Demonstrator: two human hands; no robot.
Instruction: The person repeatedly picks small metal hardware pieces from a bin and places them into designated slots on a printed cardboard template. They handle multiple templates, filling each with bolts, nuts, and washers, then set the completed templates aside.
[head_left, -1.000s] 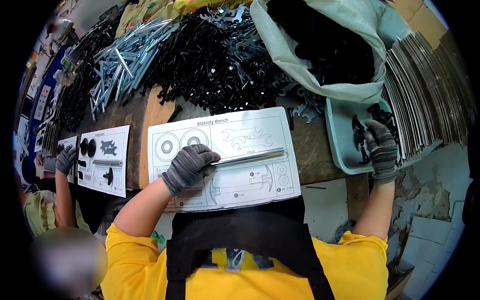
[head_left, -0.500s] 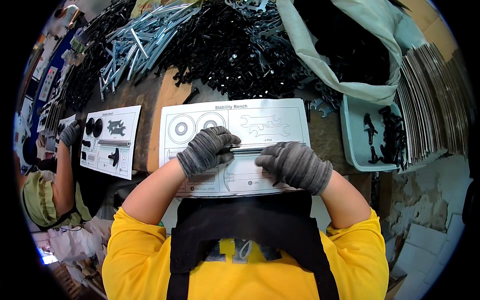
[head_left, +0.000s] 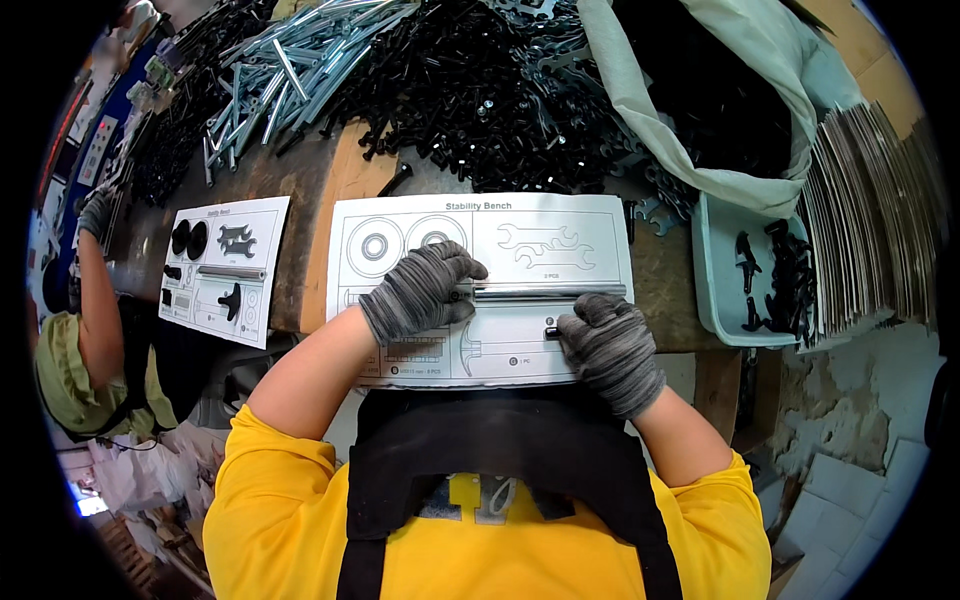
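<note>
A bright metal rod [head_left: 550, 292] lies across a printed parts sheet [head_left: 400, 212] on the bench. My gloved left hand [head_left: 422, 290] rests over the sheet at the rod's left end. Its fingers curve, and a gap shows between them and the thumb; any contact with the rod is hard to make out. Below the rod's right half, my gloved right hand [head_left: 610, 355] is closed, its fingers bent inward. The end of a small black cylindrical part [head_left: 552, 333] pokes out at its fingertips; the rest is hidden.
Heaps of black bolts [head_left: 470, 130], metal tubes [head_left: 290, 75] and flat wrenches [head_left: 560, 75] cover the back. A pale sack [head_left: 690, 185], a bin [head_left: 712, 290] of black parts and stacked cardboard [head_left: 860, 200] stand right. A co-worker's arm [head_left: 98, 290] and a filled sheet [head_left: 222, 325] are left.
My right hand has left the rod, moving down and to the right. The rod now lies uncovered, and a black part shows at those fingertips. The co-worker's hand moved away from their sheet.
</note>
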